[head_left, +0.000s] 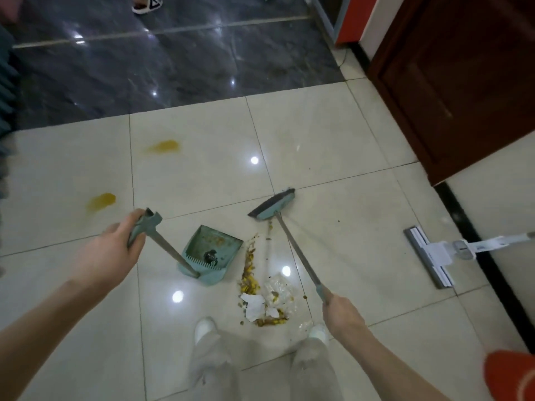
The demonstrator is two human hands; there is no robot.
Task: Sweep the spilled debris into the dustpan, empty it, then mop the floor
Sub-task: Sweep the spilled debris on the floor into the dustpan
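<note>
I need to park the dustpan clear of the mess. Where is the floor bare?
Bare tile lies beyond the broom, up to the dark floor, and between it and the mop head, bar a few specks. Crowded: the debris beside the dustpan, and the two yellow stains at left.

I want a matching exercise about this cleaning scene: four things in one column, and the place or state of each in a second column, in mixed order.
Column one
1. dustpan
2. broom
3. mop
4. debris

Column two
A. lies at the far right, no hand on it
B. its handle is gripped by the right hand
C. piled on the tile, right of the dustpan
D. its long handle is gripped by the left hand

Pairs: 1-D, 2-B, 3-A, 4-C
</note>
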